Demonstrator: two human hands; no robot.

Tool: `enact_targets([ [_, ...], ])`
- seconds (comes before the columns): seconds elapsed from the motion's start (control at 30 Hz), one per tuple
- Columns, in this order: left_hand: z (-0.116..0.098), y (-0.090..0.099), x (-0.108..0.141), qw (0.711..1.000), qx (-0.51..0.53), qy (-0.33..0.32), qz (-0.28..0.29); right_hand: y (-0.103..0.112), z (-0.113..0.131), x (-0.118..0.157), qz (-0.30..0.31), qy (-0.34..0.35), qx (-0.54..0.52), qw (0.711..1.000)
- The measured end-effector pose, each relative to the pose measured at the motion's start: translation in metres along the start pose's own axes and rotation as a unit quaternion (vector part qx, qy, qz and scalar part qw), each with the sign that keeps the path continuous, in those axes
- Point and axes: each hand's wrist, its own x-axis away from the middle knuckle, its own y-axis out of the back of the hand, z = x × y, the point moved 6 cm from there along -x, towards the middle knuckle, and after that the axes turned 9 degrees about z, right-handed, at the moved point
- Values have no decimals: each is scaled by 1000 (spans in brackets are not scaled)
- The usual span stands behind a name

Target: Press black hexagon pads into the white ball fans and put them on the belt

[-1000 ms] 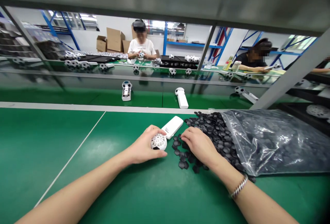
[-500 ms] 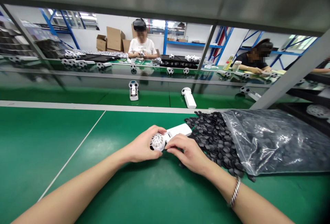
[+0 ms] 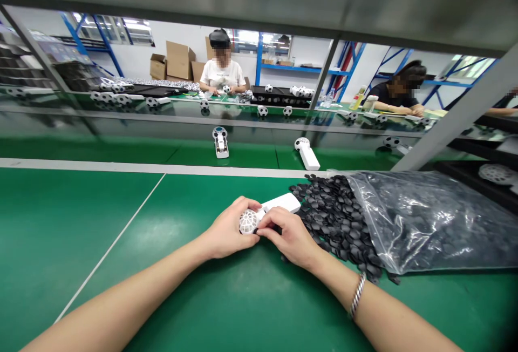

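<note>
My left hand [image 3: 231, 229] wraps round the round, grille-like head of a white handheld device [image 3: 248, 222]. Its white handle points up and right, away from me. My right hand [image 3: 288, 233] is pinched against the head's right side, with a small black piece [image 3: 256, 230] partly visible at the fingertips. Just right of this hand lies a heap of small black pieces [image 3: 335, 222], spilling from a clear plastic bag [image 3: 437, 222].
Beyond the green table's pale edge [image 3: 121, 167], a belt carries an open white device [image 3: 220, 143] and another white device [image 3: 307, 155]. Two people sit across the line. A slanted grey post [image 3: 449, 109] stands at right, beside black trays.
The devices on the belt have shifted right. My right hand has moved slightly left, closer against the head, and the head has turned a little in my left hand.
</note>
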Motion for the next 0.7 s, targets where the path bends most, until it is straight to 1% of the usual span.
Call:
enact_targets([
  [0.13, -1, -1, 0, 999, -22, 2, -30, 3, -3, -2, -2, -32, -5, 999],
  [0.23, -3, -3, 2, 999, -26, -5, -39, 4, -7, -3, -11, -55, -9, 998],
  [0.33, -4, -3, 3, 998, -22, -5, -51, 3, -11, -5, -15, -62, -10, 998],
  [0.4, -1, -3, 2, 998, 15, 7, -57, 6, -10, -5, -23, -51, 10, 998],
  [0.43, 2, -3, 2, 996, 63, 20, -55, 9, -9, -5, -32, -40, 30, 998],
  [0.47, 8, -2, 1, 989, 132, 36, -53, 14, -6, -5, -41, -25, 56, 997],
  [0.5, 14, -1, 0, 973, 218, 56, -51, 19, -2, -4, -52, -8, 87, 995],
  [0.53, 21, 0, 0, 947, 310, 78, -45, 26, 2, -3, -62, 8, 120, 991],
  [0.6, 31, 2, -1, 875, 470, 109, -20, 37, 7, -1, -75, 26, 174, 981],
  [0.67, 36, 5, -2, 807, 576, 129, 10, 43, 6, 1, -70, 5, 170, 983],
  [0.7, 38, 8, -2, 776, 616, 131, 13, 42, 2, 2, -54, -20, 133, 989],
])
